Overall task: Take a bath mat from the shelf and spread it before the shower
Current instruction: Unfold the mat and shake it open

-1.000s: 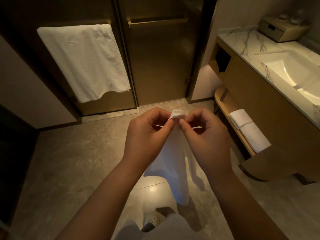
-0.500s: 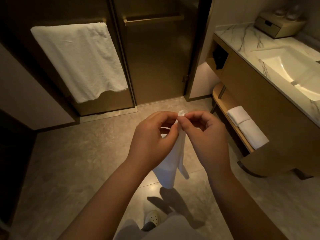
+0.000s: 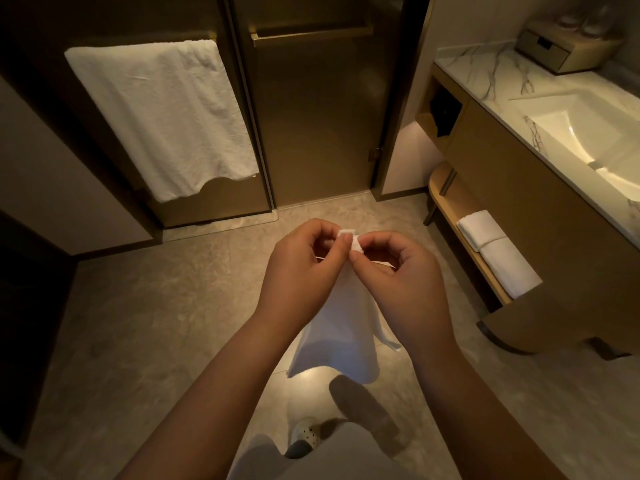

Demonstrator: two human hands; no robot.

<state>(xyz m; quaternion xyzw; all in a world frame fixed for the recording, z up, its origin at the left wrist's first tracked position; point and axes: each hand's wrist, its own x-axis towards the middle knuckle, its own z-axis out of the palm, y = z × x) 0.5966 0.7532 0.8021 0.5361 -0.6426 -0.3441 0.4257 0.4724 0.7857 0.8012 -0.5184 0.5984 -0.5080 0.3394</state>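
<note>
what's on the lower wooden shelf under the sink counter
Two folded white towels lie side by side on the curved lower wooden shelf, near its front end. The rest of the visible shelf surface looks bare. The part running back under the brown vanity cabinet is hidden.

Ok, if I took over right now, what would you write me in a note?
Left hand and right hand: both pinch the top edge of the white bath mat, close together.
Bath mat: off the shelf, hanging bunched below the hands, above the floor.
Shower door: straight ahead, shut.
Done: mat taken.
Left: pull the corners apart, then lay the mat flat on the floor before the shower door.
Two folded towels remain on the shelf.
</note>
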